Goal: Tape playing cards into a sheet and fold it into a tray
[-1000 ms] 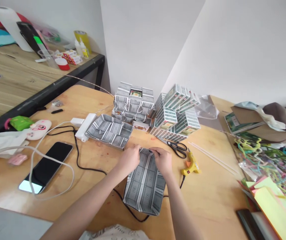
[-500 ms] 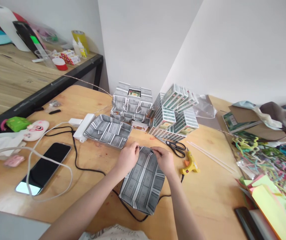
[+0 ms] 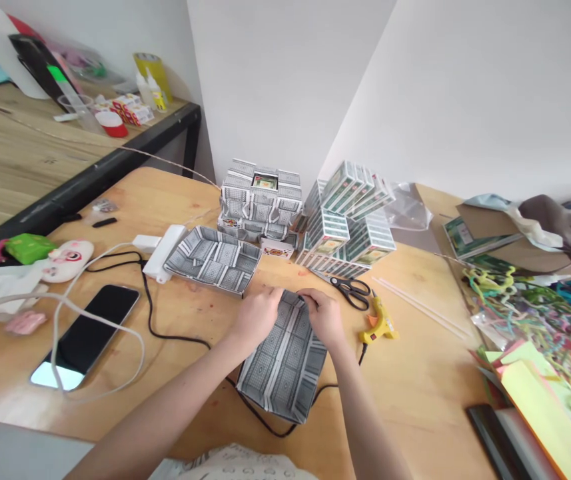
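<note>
An open tray made of grey patterned playing cards [image 3: 282,360] lies in front of me, its long side running away from me. At its far left corner my left hand [image 3: 260,313] is closed on the rim. My right hand [image 3: 324,315] pinches the rim at the far right corner, fingers bent over the edge. A second card tray [image 3: 215,260] sits just beyond, to the left, touching a white power strip [image 3: 164,253]. Behind it stands a box-like structure built of cards [image 3: 261,200].
Stacked card boxes [image 3: 348,220] stand at the back right. Black scissors [image 3: 350,290] and a yellow glue gun [image 3: 379,323] lie right of my hand. A phone [image 3: 88,337] and cables are at left; pipe cleaners [image 3: 540,300] and coloured paper [image 3: 545,407] at right.
The view has shifted slightly. My right hand's fingers have bent further over the far right rim; both hands stay at the tray's far end.
</note>
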Tool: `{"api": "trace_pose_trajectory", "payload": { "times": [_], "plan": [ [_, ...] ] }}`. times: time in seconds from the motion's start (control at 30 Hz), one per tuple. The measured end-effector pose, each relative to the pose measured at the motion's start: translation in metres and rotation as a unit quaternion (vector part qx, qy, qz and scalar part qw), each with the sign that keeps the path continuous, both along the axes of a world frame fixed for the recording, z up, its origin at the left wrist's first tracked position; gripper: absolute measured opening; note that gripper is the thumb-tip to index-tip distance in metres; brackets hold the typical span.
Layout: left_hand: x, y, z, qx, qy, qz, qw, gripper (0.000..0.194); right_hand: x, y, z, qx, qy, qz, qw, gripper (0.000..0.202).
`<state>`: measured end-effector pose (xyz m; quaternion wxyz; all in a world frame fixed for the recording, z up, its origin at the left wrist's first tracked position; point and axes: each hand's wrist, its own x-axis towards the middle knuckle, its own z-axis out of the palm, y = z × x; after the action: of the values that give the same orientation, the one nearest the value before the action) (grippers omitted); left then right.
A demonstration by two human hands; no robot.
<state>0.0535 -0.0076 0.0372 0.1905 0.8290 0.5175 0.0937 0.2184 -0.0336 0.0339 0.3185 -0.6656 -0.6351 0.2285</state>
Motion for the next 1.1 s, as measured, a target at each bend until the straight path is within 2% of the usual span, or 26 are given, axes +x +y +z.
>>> {"api": "trace_pose_trajectory", "payload": {
  "times": [0.2, 0.3, 0.43, 0.53, 0.67, 0.77, 0.9, 1.1],
  "plan": [
    [-0.002, -0.004, -0.002, 0.017, -0.020, 0.007, 1.000, 0.026, -0.003, -0.002, -0.001, -0.002, 0.037, -0.019, 0.999, 0.016],
    [-0.002, -0.004, -0.003, 0.016, -0.088, 0.037, 0.995, 0.023, -0.003, -0.001, -0.001, -0.008, 0.060, -0.037, 0.997, 0.014],
    [0.002, 0.003, -0.007, -0.052, -0.253, 0.098, 0.961, 0.018, -0.003, 0.002, 0.001, -0.014, 0.075, -0.022, 0.997, 0.014],
    [0.006, 0.012, -0.010, -0.130, -0.326, 0.115, 0.929, 0.022, -0.002, 0.003, 0.003, -0.018, 0.082, -0.019, 0.996, 0.015],
    [0.008, 0.020, -0.007, -0.221, -0.348, 0.120, 0.903, 0.021, -0.002, 0.005, 0.002, -0.036, 0.106, -0.037, 0.993, 0.015],
    [0.008, 0.021, -0.005, -0.259, -0.377, 0.120, 0.881, 0.023, -0.003, 0.006, 0.002, -0.048, 0.127, -0.050, 0.989, 0.018],
    [0.007, 0.020, -0.007, -0.274, -0.409, 0.123, 0.862, 0.024, -0.005, 0.008, 0.006, -0.093, 0.139, -0.061, 0.984, 0.023],
    [0.007, 0.020, -0.007, -0.275, -0.410, 0.129, 0.860, 0.023, -0.006, 0.011, 0.013, -0.148, 0.165, -0.073, 0.972, 0.025]
  ]
}}
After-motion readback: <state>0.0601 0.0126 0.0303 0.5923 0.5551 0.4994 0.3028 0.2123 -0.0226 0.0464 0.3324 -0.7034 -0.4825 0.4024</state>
